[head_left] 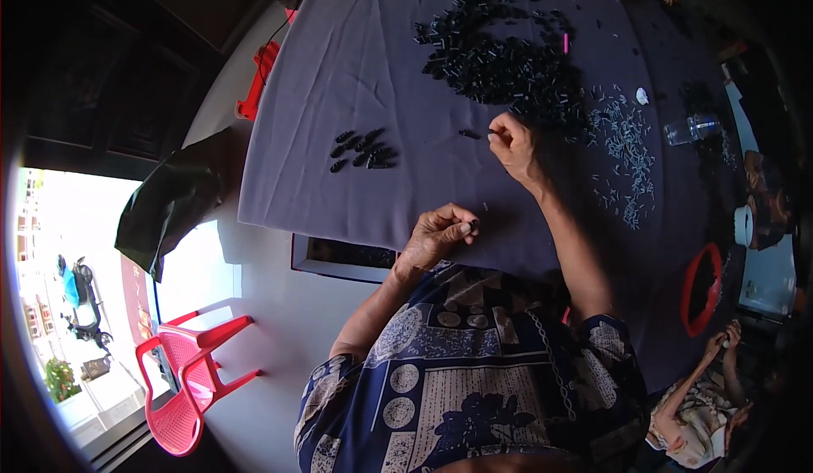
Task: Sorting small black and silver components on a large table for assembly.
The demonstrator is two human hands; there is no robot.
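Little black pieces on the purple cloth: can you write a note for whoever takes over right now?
Left hand: pinched shut on a small dark piece, near the table's front edge.
Right hand: reached out, fingertips pinching a piece beside the big black pile.
Done: a small group of black pieces lies apart on the purple cloth.
Left: the big pile and the scattered pale pieces.

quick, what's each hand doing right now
left hand: closed, pinching a small dark piece
right hand: closed, fingertips pinching a small dark piece
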